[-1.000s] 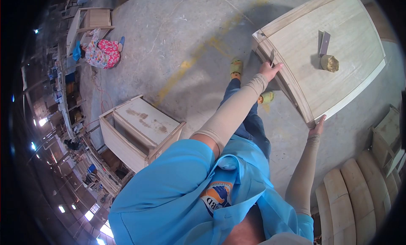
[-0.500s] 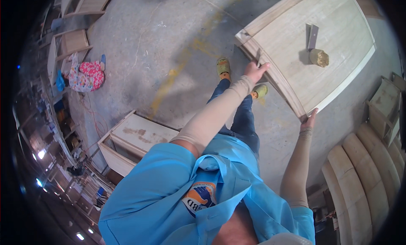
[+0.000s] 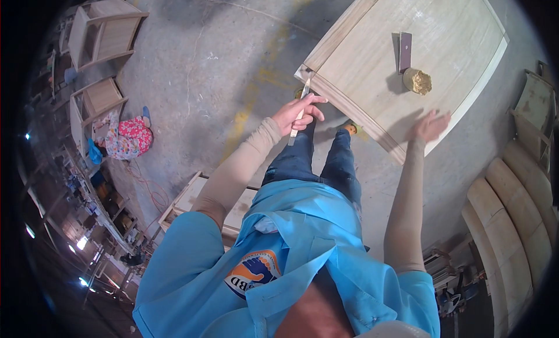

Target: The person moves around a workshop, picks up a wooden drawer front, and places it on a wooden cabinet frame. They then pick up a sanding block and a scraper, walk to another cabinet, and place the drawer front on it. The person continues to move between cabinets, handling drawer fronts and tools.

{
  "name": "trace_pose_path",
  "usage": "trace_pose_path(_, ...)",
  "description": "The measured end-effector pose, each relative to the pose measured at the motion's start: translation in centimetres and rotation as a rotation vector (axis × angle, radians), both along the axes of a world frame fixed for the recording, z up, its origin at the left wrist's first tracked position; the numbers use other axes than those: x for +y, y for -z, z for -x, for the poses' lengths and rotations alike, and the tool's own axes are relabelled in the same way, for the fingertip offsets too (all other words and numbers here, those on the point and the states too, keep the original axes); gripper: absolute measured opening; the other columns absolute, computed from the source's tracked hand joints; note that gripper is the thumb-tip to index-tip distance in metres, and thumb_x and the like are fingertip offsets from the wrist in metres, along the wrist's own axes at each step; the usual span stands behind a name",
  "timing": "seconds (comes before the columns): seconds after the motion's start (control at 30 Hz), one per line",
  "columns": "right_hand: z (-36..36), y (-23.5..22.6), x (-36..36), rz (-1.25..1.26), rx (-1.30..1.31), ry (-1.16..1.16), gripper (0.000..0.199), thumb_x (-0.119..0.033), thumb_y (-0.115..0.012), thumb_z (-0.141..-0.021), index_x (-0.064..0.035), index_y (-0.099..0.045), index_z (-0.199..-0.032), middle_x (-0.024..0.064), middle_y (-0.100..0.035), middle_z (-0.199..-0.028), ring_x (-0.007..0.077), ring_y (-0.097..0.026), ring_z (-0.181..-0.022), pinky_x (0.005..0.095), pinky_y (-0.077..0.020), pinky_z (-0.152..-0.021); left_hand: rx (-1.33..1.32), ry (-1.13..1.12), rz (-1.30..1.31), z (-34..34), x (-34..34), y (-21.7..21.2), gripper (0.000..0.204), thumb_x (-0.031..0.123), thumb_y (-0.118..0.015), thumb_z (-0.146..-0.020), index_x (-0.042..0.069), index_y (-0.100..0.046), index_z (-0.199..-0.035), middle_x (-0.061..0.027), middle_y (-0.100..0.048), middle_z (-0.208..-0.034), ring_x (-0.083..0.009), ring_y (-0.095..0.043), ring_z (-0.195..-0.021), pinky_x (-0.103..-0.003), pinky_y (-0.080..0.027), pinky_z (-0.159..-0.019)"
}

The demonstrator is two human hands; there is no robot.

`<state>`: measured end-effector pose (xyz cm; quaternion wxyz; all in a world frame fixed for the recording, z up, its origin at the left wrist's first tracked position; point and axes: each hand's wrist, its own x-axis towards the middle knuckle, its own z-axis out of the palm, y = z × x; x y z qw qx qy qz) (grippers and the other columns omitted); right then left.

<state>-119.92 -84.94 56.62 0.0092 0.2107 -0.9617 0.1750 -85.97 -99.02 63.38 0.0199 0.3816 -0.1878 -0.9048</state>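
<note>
A large pale wooden panel [image 3: 407, 52] with a raised edge lies flat in front of me. My left hand [image 3: 301, 114] is closed on a thin flat tool [image 3: 299, 115] whose tip touches the panel's near left corner. My right hand [image 3: 428, 128] rests with fingers spread on the panel's near edge. On the panel lie a dark rectangular block [image 3: 405, 51] and a yellowish crumpled lump [image 3: 418, 81]. My legs in blue jeans stand below the panel.
An unfinished wooden cabinet [image 3: 192, 201] stands at my left. More wooden frames [image 3: 99, 29] stand at the far left, near a flowered cloth bundle [image 3: 129, 138]. Curved pale wooden parts [image 3: 512, 215] are stacked at the right. The floor is grey concrete.
My left hand left the panel's corner edge and now holds the thin tool against it. My right hand moved from under the near edge onto the panel's top.
</note>
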Motion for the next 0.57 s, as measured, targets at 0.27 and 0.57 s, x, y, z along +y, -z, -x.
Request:
trace_pose_path(0.27,-2.6,-0.4,-7.3,-0.214,0.075,0.197,0.048,-0.035,-0.024,-0.087,-0.0167,-0.022,-0.132,0.0089,-0.015,-0.139,0.0331,-0.012,-0.127,0.0562,-0.0143,-0.097,0.027,-0.042,-0.065,0.5,-2.6,-0.7,0.040,0.033,-0.030,-0.092,0.005,-0.038,-0.120,-0.0048,-0.050,-0.076,-0.0013,-0.026,-0.041,-0.015,-0.022,-0.035)
trace_pose_path(0.57,-2.6,-0.8,-7.1,-0.231,-0.002,0.208,0.049,-0.035,-0.024,-0.088,-0.0186,-0.018,-0.133,0.0089,-0.011,-0.140,0.0327,-0.009,-0.128,0.0556,-0.0112,-0.098,0.055,-0.038,-0.003,0.9,-3.5,-1.0,0.040,0.033,-0.032,-0.091,0.006,-0.037,-0.120,-0.0052,-0.051,-0.076,-0.0016,-0.026,-0.041,-0.014,-0.023,-0.035)
